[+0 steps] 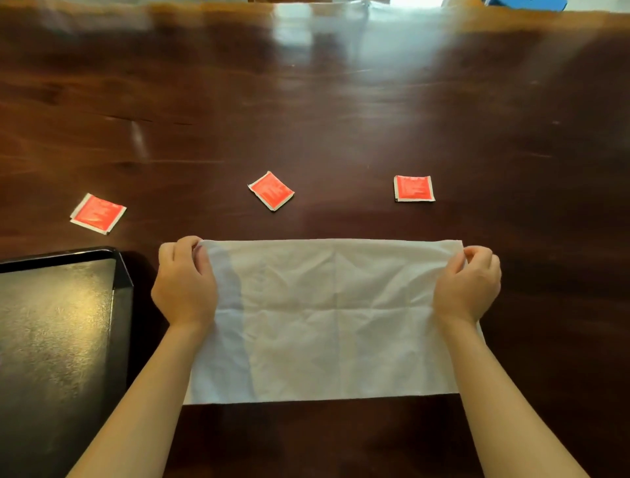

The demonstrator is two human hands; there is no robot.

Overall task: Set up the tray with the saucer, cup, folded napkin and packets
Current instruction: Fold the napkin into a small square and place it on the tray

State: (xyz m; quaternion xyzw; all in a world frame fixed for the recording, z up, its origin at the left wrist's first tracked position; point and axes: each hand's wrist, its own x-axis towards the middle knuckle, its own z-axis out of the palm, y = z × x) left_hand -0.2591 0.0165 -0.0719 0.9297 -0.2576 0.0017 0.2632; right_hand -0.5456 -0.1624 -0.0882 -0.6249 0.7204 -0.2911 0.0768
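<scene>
A dark reddish-brown polished wooden table fills almost the whole view. Its grain runs side to side, and its far stretch is washed with pale glare from bright light beyond the far edge. Of the room past that edge only a blurred bright strip shows, along with a sliver of a blue object far ahead of the right hand. The left hand and the right hand both grasp a creased white paper napkin, which lies spread on the wood between them. Each hand has its fingers and thumb curled in a pinch on one far corner, the left hand on the left corner and the right hand on the right. Both forearms cross over the napkin's side edges, and its near edge rests on the table toward the person. Three red square packets with white borders lie loose on the table ahead of the hands, well apart from one another. One packet lies ahead and to the left of the left hand. One packet, turned diamond-wise, lies ahead and a little to the right of the left hand. One packet lies ahead of the right hand, slightly toward the left hand. A black rectangular tray with a raised rim sits on the table just to the left of the left hand, its matte bed catching a dull sheen, apart from the napkin.
</scene>
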